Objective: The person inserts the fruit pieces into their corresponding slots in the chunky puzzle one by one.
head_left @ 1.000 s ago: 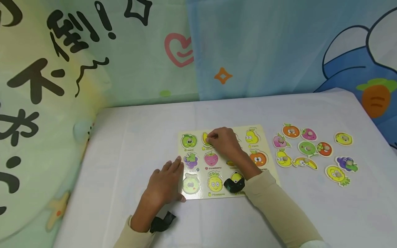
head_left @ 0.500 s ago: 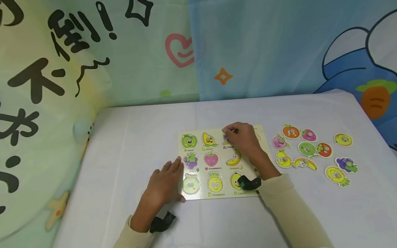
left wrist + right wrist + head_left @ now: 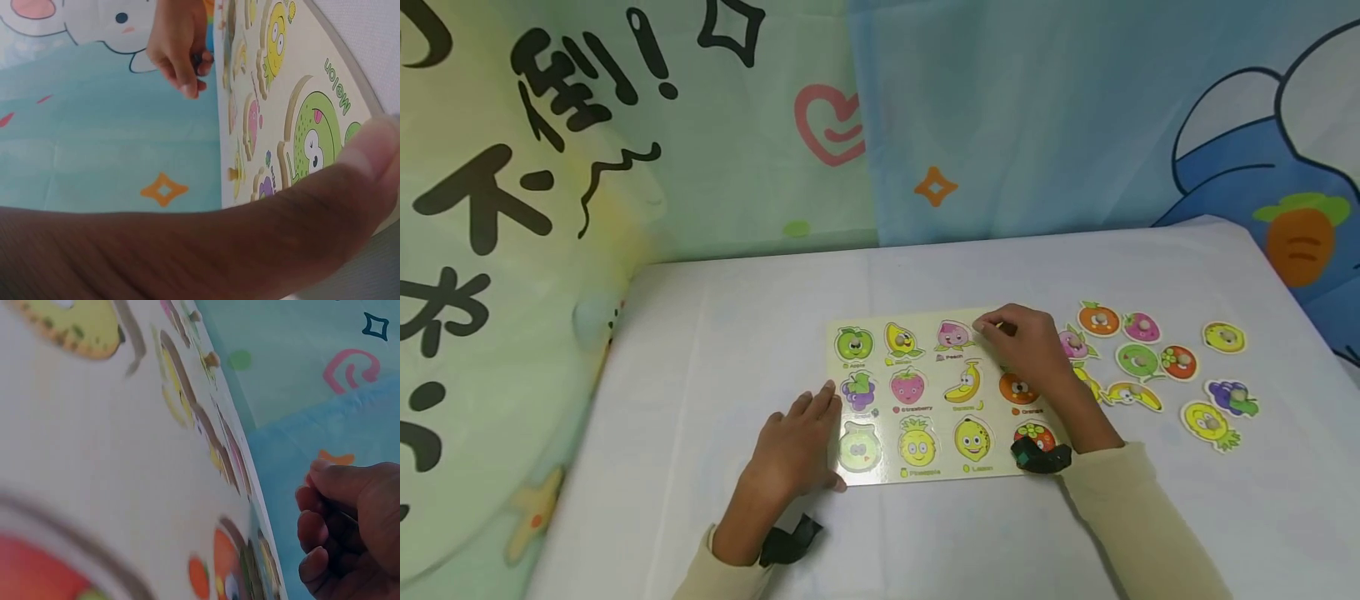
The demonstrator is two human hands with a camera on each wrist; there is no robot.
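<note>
A fruit puzzle board (image 3: 940, 400) lies flat on the white table, with rows of fruit pictures and recesses. My left hand (image 3: 801, 442) lies along its left edge, fingers extended; in the left wrist view the thumb (image 3: 369, 156) presses beside the melon picture (image 3: 315, 134). Over the board's upper right corner is my right hand (image 3: 1030, 346), fingers loosely curled, with nothing showing between them in the right wrist view. Wooden knobs (image 3: 211, 359) stand up from the far end of the board, on the apple piece (image 3: 853, 343) and the yellow fruit piece beside it.
Right of the board lie several loose fruit pieces, among them an orange (image 3: 1099, 318), a tomato (image 3: 1178, 362), a banana (image 3: 1135, 395), grapes (image 3: 1232, 397) and a pineapple (image 3: 1210, 423). A printed cloth backdrop (image 3: 1000, 125) hangs behind the table.
My right hand has moved right, from the yellow fruit piece in the top row across the peach to the upper right corner. The left hand stays at the left edge.
</note>
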